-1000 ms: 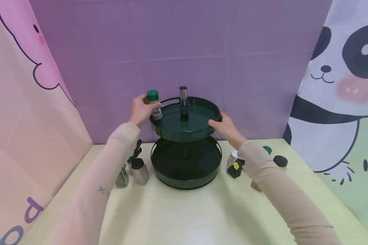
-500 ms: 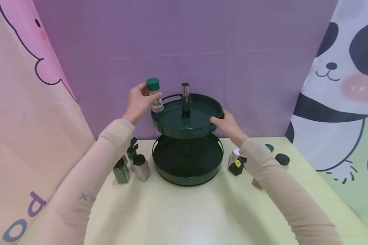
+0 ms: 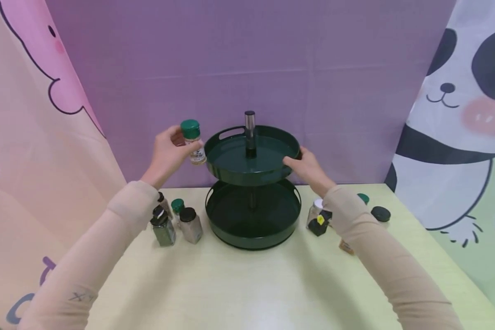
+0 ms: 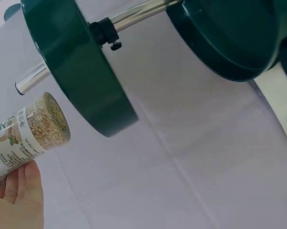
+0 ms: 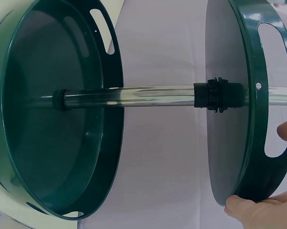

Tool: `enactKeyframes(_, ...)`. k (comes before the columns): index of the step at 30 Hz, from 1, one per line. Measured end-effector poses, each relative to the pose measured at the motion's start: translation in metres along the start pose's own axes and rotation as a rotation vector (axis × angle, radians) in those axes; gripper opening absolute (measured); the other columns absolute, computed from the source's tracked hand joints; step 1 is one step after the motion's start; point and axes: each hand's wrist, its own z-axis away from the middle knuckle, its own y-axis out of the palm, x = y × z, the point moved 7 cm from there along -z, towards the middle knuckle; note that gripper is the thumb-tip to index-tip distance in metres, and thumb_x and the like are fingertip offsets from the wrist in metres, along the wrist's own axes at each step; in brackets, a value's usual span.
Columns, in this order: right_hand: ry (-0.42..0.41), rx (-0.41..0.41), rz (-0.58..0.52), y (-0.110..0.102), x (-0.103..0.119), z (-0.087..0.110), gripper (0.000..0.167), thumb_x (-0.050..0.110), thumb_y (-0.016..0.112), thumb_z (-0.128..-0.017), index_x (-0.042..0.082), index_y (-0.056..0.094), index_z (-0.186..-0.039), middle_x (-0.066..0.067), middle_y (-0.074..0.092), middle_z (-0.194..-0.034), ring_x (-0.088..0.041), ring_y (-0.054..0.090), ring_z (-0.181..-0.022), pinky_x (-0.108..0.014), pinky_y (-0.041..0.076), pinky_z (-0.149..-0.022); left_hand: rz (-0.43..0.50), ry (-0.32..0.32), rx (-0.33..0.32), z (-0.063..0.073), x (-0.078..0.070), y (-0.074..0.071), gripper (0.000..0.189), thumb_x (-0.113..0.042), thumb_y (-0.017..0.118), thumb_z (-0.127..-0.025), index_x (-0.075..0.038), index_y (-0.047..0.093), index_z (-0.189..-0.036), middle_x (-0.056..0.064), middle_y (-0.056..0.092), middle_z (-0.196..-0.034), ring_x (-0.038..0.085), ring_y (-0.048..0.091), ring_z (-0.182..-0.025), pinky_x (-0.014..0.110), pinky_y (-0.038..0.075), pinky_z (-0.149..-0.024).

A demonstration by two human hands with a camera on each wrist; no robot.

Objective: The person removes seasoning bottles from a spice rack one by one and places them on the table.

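My left hand [image 3: 167, 150] pinches a clear spice jar [image 3: 196, 154] with a green cap, upright in the air just left of the stand's upper tray [image 3: 252, 178]. In the left wrist view the jar [image 4: 41, 126] shows pale tan grains and a printed white label. My right hand [image 3: 306, 170] grips the right rim of that dark green round tray, near its cut-out handle [image 5: 273, 143]. The lower tray [image 3: 253, 242] sits on the table below. A chrome post [image 3: 250, 128] joins the two tiers, and both look bare inside.
Left of the stand are several jars, including a square black-capped jar [image 3: 191, 227], a green-filled jar [image 3: 164, 233] and a green-capped one [image 3: 178, 206]. On the right, a white-capped jar [image 3: 315, 213], a black-lidded item [image 3: 381, 214] and others sit partly behind my sleeve. A purple backdrop [image 3: 189, 68] rises behind.
My left hand has carried the jar from over the upper tray's left edge, up slightly, then left and down to outside the rim. My right hand stays on the tray.
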Motion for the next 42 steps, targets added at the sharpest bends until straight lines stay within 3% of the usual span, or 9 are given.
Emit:
enactKeyframes(8, -0.014, -0.005, -0.003, 0.0, 0.001, 0.0, 0.056, 0.02, 0.051, -0.087, 0.001, 0.035, -0.137, -0.017, 0.044, -0.137, -0.026, 0.042, -0.121, -0.038, 0.033, -0.108, -0.035, -0.033, 0.001, 0.021, 0.022, -0.013, 0.053, -0.035, 0.068, -0.08, -0.012, 0.051, -0.124, 0.011, 0.059, -0.118, 0.023, 0.054, -0.11, 0.042, 0.044, -0.098)
enactKeyframes(14, -0.004, -0.002, 0.002, 0.001, -0.001, -0.001, 0.056, 0.02, 0.05, -0.087, 0.002, 0.035, -0.138, -0.016, 0.044, -0.137, -0.025, 0.043, -0.121, -0.038, 0.033, -0.108, -0.09, -0.087, 0.048, 0.041, 0.046, -0.018, 0.055, -0.037, 0.068, -0.08, -0.009, 0.05, -0.124, 0.013, 0.06, -0.115, 0.027, 0.054, -0.11, 0.045, 0.043, -0.097)
enactKeyframes(21, 0.007, -0.002, 0.019, 0.002, -0.002, -0.001, 0.057, 0.022, 0.05, -0.087, 0.003, 0.035, -0.138, -0.016, 0.044, -0.137, -0.025, 0.042, -0.121, -0.039, 0.033, -0.108, -0.138, -0.094, 0.103, 0.07, 0.075, -0.012, 0.049, -0.028, 0.068, -0.081, -0.004, 0.051, -0.12, 0.018, 0.061, -0.114, 0.032, 0.057, -0.107, 0.045, 0.046, -0.094)
enactKeyframes(28, 0.006, 0.003, 0.012, 0.0, -0.001, 0.0, 0.058, 0.021, 0.049, -0.087, 0.002, 0.033, -0.139, -0.016, 0.042, -0.139, -0.025, 0.041, -0.122, -0.039, 0.032, -0.108, -0.154, -0.142, 0.157, 0.093, 0.103, -0.004, 0.052, -0.025, 0.067, -0.082, -0.001, 0.049, -0.124, 0.02, 0.059, -0.117, 0.032, 0.056, -0.107, 0.044, 0.047, -0.093)
enactKeyframes(42, 0.001, 0.005, 0.024, 0.001, -0.001, 0.0, 0.06, 0.022, 0.049, -0.089, 0.002, 0.029, -0.141, -0.017, 0.04, -0.141, -0.026, 0.039, -0.126, -0.039, 0.03, -0.11, -0.117, -0.235, 0.235, 0.119, 0.147, 0.011, 0.055, -0.017, 0.068, -0.081, 0.005, 0.044, -0.125, 0.024, 0.057, -0.119, 0.035, 0.056, -0.109, 0.04, 0.051, -0.09)
